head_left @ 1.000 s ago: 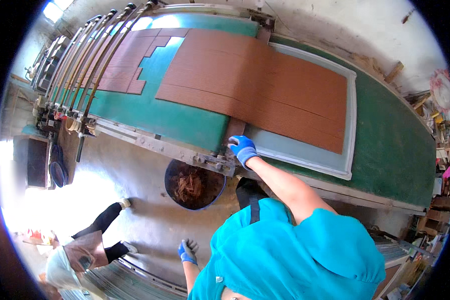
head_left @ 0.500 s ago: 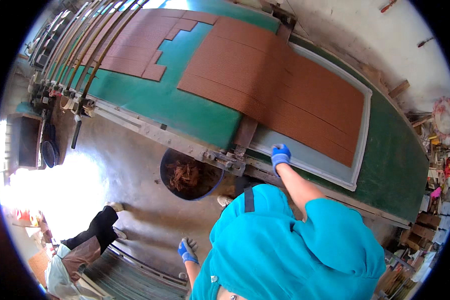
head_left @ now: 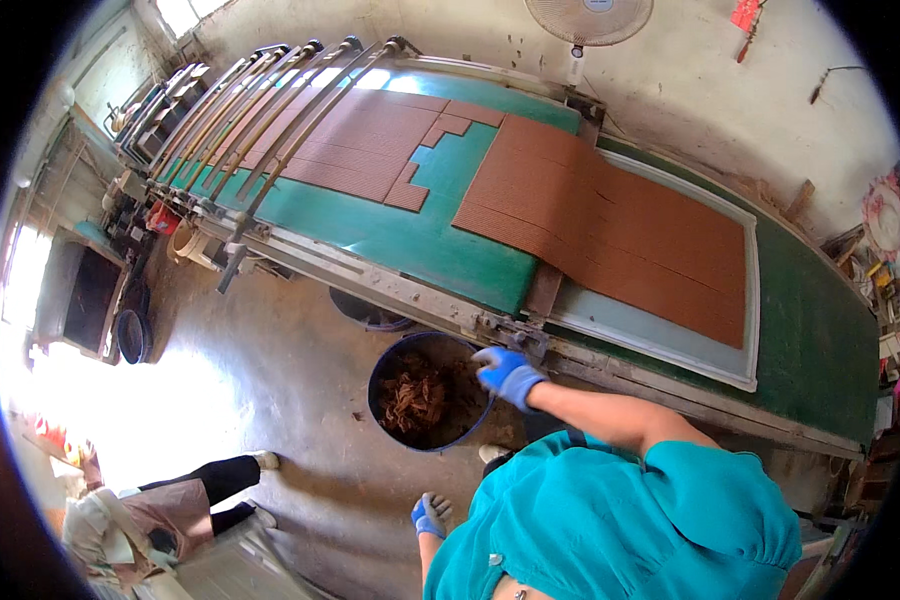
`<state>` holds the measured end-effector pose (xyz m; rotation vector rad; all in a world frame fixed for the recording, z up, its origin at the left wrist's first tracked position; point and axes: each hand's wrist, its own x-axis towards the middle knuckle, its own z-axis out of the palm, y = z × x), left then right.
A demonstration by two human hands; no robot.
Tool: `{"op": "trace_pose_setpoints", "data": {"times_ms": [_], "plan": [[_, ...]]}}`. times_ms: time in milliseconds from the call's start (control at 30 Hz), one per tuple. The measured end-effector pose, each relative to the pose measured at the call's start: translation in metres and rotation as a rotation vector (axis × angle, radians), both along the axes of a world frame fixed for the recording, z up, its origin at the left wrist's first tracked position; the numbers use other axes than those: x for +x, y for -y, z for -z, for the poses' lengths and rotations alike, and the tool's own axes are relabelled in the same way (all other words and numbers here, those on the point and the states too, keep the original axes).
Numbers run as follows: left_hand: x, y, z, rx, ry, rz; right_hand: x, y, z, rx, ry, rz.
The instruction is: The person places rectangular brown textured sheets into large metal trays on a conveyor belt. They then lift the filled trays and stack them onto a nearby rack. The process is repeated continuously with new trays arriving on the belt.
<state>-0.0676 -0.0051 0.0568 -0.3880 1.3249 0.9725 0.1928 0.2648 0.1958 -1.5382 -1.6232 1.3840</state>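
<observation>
Both my hands wear blue gloves with pale grey fingers. My right hand (head_left: pixel 508 377) reaches left over the rim of a dark round tub (head_left: pixel 374 402). Its fingers are partly stretched and apart, and I make out nothing in them. Low in front of my body, beside my teal top, hangs my left hand (head_left: pixel 432 514), its fingers loosely bent and apart, holding nothing visible. Inside the tub lies a heap of reddish-brown scraps (head_left: pixel 413 402). Beyond, a ribbed brown sheet (head_left: pixel 660 260) with long cut lines spans from the green belt (head_left: pixel 490 280) onto a pale framed board (head_left: pixel 625 322).
Smaller brown pieces (head_left: pixel 355 150) lie on the belt at far left, under a row of metal bars (head_left: pixel 315 125). A metal rail (head_left: pixel 370 275) edges the machine. Another person (head_left: pixel 180 510) stands at lower left. A fan (head_left: pixel 590 18) hangs at the back wall.
My right hand has moved left and nearer, from beside the pale board to over the tub. The view has shifted, showing more of the back wall. My left hand stays low at my side.
</observation>
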Motion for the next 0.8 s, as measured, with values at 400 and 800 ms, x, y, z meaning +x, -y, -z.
{"op": "trace_pose_setpoints", "data": {"times_ms": [400, 800], "plan": [[0.038, -0.128, -0.068, 0.222, -0.167, 0.307, 0.041, -0.024, -0.013, 0.011, 0.391, -0.391], [0.106, -0.420, -0.137, 0.455, -0.404, 0.488, 0.184, -0.222, 0.020, 0.308, 0.534, 0.175]]}}
